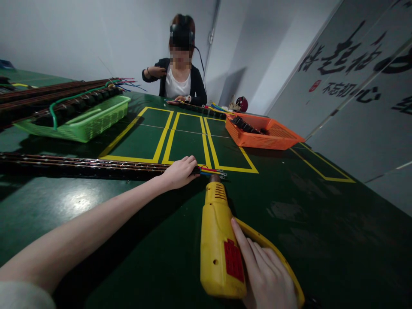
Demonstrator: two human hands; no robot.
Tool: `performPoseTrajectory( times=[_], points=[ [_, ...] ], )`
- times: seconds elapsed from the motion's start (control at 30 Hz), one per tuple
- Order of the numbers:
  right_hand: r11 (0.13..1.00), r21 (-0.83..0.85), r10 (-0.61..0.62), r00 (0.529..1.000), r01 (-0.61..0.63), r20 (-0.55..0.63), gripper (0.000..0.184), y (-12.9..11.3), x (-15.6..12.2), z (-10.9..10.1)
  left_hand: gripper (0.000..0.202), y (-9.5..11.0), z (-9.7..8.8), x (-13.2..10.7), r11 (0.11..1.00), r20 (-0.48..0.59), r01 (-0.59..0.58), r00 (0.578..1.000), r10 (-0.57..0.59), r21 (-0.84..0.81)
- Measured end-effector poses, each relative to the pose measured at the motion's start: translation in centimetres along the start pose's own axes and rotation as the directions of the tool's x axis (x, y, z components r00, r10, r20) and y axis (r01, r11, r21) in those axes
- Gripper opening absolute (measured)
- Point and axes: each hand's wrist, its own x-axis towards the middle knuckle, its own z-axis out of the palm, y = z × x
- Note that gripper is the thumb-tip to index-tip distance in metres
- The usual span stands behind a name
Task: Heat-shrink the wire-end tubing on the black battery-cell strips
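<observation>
My right hand (268, 274) is wrapped round the handle of a yellow heat gun (217, 240) with a red label. The gun's metal nozzle points away from me, close to the terminals at the ends of red, yellow and blue wires (209, 171). These wires come out of the right end of a long dark strip assembly (96, 166) with copper-coloured lines along it, lying across the table. My left hand (180, 172) is closed over that end, fingers curled down around it; the fingertips are partly hidden.
Green table (322, 240) with yellow taped rectangles. A light green basket (93, 122) at the left bears more strips (61, 96) and a green wire. An orange basket (267, 139) with black parts stands at the right. A co-worker (180, 79) sits opposite, one hand near wires.
</observation>
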Motion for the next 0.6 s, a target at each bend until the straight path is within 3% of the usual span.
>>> performPoseTrajectory(
  times=[0.2,0.4,0.6],
  points=[
    [1.0,-0.022,-0.006,1.0,0.006,-0.018,0.074,-0.3,0.0,0.5,0.025,0.2,-0.2,-0.1,1.0,-0.003,-0.008,1.0,0.008,-0.004],
    [1.0,-0.027,0.013,0.999,-0.014,-0.04,0.069,-2.1,0.3,0.5,0.027,0.0,-0.2,-0.1,0.999,0.009,-0.034,0.999,0.034,0.026],
    [0.99,-0.12,-0.092,0.991,0.08,-0.094,0.064,-3.3,1.4,-0.3,0.034,-0.4,-0.1,0.0,0.992,0.033,-0.104,0.994,0.102,0.075]
  ],
)
